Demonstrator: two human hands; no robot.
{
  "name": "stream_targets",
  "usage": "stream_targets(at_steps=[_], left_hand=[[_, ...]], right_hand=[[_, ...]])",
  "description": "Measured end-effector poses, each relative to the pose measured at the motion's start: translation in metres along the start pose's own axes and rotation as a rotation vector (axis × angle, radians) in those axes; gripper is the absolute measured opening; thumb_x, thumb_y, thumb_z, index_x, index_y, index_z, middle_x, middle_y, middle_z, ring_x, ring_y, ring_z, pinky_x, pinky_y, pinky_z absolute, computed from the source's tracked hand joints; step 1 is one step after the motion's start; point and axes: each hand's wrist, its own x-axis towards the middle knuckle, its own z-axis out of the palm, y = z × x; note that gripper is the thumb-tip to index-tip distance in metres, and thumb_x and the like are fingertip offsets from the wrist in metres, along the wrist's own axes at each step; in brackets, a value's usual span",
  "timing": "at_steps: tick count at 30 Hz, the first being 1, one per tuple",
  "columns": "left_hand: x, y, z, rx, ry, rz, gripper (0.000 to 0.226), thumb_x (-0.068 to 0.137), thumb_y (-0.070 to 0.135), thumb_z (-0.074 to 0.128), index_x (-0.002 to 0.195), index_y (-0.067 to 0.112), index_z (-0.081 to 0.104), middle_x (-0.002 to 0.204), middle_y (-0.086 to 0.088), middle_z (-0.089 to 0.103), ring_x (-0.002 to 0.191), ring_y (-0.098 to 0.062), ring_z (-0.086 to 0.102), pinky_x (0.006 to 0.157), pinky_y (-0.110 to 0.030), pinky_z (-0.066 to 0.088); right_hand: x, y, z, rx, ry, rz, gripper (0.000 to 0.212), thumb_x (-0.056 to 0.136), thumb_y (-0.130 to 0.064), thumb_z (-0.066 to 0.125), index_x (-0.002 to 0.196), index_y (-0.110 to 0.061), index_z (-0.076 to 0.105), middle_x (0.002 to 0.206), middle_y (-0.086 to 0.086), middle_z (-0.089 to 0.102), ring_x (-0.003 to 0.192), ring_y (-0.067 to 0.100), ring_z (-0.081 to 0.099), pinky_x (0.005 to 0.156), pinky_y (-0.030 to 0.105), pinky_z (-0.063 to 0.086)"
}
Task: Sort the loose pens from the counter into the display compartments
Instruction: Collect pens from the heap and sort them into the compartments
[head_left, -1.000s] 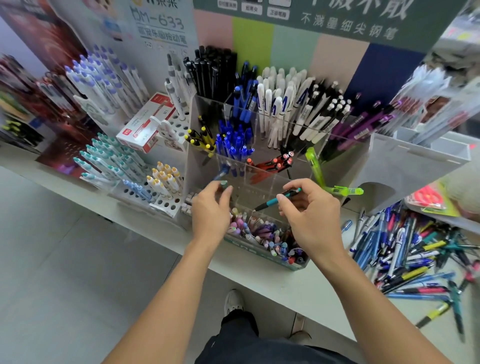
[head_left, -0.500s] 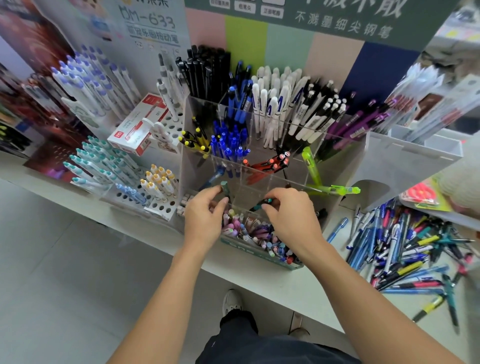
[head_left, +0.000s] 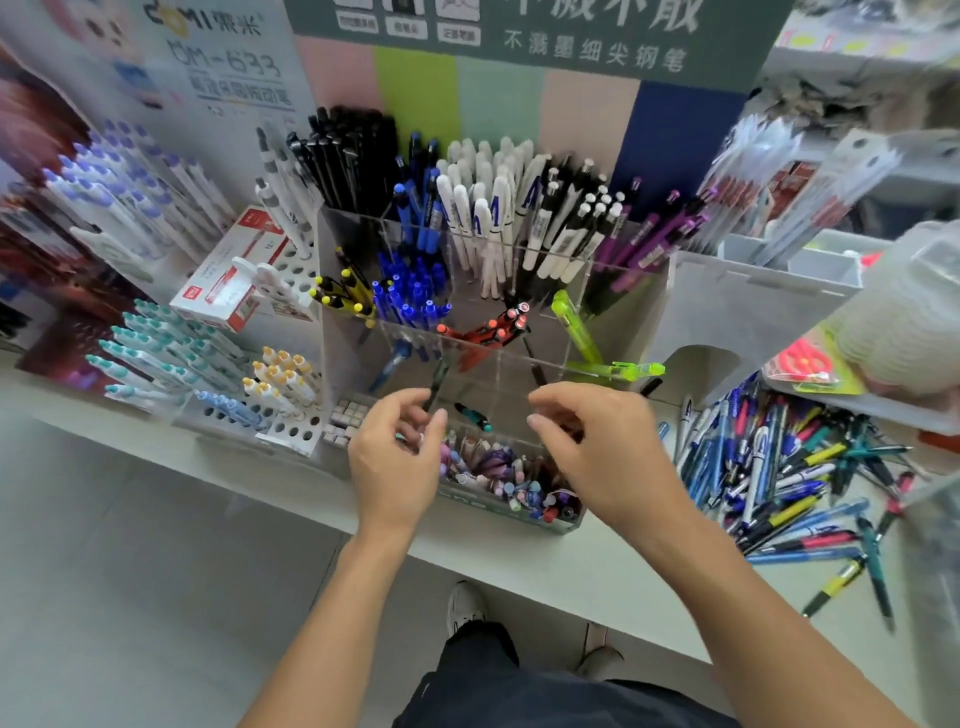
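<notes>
your left hand: fingers loosely curled, holding nothing, before the clear display.
your right hand: relaxed, released.
teal pen: lying inside the display's front compartment.
loose pens: heaped right of the display.

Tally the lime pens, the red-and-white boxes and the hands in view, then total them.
Lime pens: 2
Red-and-white box: 1
Hands: 2
Total: 5

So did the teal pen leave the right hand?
Yes. The teal pen now lies down inside the clear acrylic display, in a front compartment; the right hand has let go and holds nothing.
</notes>
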Motion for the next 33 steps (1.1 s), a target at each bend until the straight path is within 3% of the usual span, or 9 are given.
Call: stream_targets(at_steps=[3, 6, 9, 11, 15, 19, 22, 26, 33], left_hand=[[-0.03, 0.042, 0.012, -0.127, -0.145, 0.097, 0.011, 0.09, 0.011, 0.074, 0.094, 0.021, 0.07, 0.07, 0.007, 0.063, 0.061, -0.015, 0.059, 0.056, -0.03, 0.051], [-0.055, 0.079, 0.053, -0.181, -0.456, 0.191, 0.006, 0.091, 0.016, 0.073, 0.091, 0.021, 0.069, 0.068, 0.009, 0.063, 0.059, -0.014, 0.059, 0.055, -0.027, 0.049], [-0.078, 0.095, 0.119, -0.032, -0.784, 0.186, 0.015, 0.09, 0.03, 0.073, 0.102, 0.025, 0.066, 0.08, 0.01, 0.063, 0.067, -0.011, 0.061, 0.068, -0.032, 0.054], [-0.094, 0.093, 0.164, 0.168, -0.935, 0.126, 0.034, 0.09, 0.039, 0.07, 0.12, 0.025, 0.06, 0.106, 0.004, 0.064, 0.092, -0.016, 0.065, 0.086, -0.036, 0.054], [-0.103, 0.073, 0.231, 0.609, -0.89, -0.083, 0.076, 0.088, 0.053, 0.068, 0.143, 0.011, 0.039, 0.144, -0.012, 0.039, 0.131, -0.035, 0.039, 0.103, -0.044, 0.041], [-0.079, 0.055, 0.271, 0.645, -0.715, -0.148, 0.098, 0.081, 0.068, 0.064, 0.154, 0.014, 0.026, 0.156, -0.016, 0.029, 0.142, -0.039, 0.027, 0.112, -0.048, 0.034], [-0.051, 0.044, 0.299, 0.666, -0.674, -0.144, 0.1, 0.079, 0.079, 0.053, 0.157, 0.028, 0.019, 0.163, -0.01, 0.021, 0.149, -0.035, 0.02, 0.118, -0.05, 0.024], [-0.031, 0.035, 0.308, 0.797, -0.67, -0.194, 0.087, 0.088, 0.064, 0.055, 0.151, 0.01, 0.032, 0.155, -0.015, 0.033, 0.143, -0.036, 0.03, 0.114, -0.043, 0.031], [-0.036, 0.018, 0.289, 0.728, -0.744, -0.08, 0.051, 0.087, 0.032, 0.068, 0.13, 0.009, 0.055, 0.135, -0.016, 0.048, 0.121, -0.036, 0.048, 0.101, -0.038, 0.044]], right_hand=[[-0.022, 0.019, -0.045, 0.069, 0.21, -0.015, 0.006, 0.09, -0.016, 0.073, 0.089, -0.018, 0.078, 0.079, -0.012, 0.073, 0.073, 0.005, 0.067, 0.068, 0.015, 0.052], [-0.043, 0.085, -0.063, 0.086, 0.335, 0.293, 0.014, 0.091, -0.02, 0.071, 0.077, -0.017, 0.075, 0.068, -0.009, 0.069, 0.063, 0.007, 0.063, 0.06, 0.021, 0.047], [-0.075, 0.17, -0.057, 0.042, 0.131, 0.746, 0.015, 0.088, -0.025, 0.074, 0.078, -0.014, 0.074, 0.068, -0.003, 0.068, 0.068, 0.018, 0.066, 0.056, 0.024, 0.042], [-0.101, 0.208, -0.051, 0.028, 0.088, 0.961, 0.013, 0.084, -0.021, 0.076, 0.077, -0.012, 0.069, 0.072, 0.003, 0.069, 0.073, 0.024, 0.066, 0.055, 0.026, 0.042], [-0.137, 0.239, -0.038, 0.099, -0.041, 1.194, 0.022, 0.079, -0.023, 0.077, 0.078, -0.01, 0.06, 0.071, 0.014, 0.067, 0.068, 0.031, 0.069, 0.065, 0.041, 0.06], [-0.137, 0.244, -0.035, 0.043, 0.022, 1.004, 0.031, 0.087, -0.031, 0.075, 0.108, -0.009, 0.066, 0.094, 0.007, 0.067, 0.086, 0.024, 0.063, 0.069, 0.031, 0.045], [-0.101, 0.251, -0.043, -0.038, 0.098, 0.646, 0.036, 0.097, -0.029, 0.063, 0.129, -0.013, 0.06, 0.122, 0.003, 0.06, 0.117, 0.021, 0.054, 0.097, 0.035, 0.046], [-0.026, 0.291, -0.051, -0.177, -0.059, 0.33, 0.049, 0.103, -0.021, 0.047, 0.149, -0.004, 0.041, 0.153, 0.012, 0.04, 0.145, 0.029, 0.032, 0.119, 0.039, 0.029], [0.045, 0.331, -0.027, -0.419, -0.389, 0.352, 0.073, 0.105, -0.043, 0.035, 0.161, -0.008, 0.004, 0.17, 0.008, -0.001, 0.156, 0.028, 0.0, 0.124, 0.05, 0.012]])
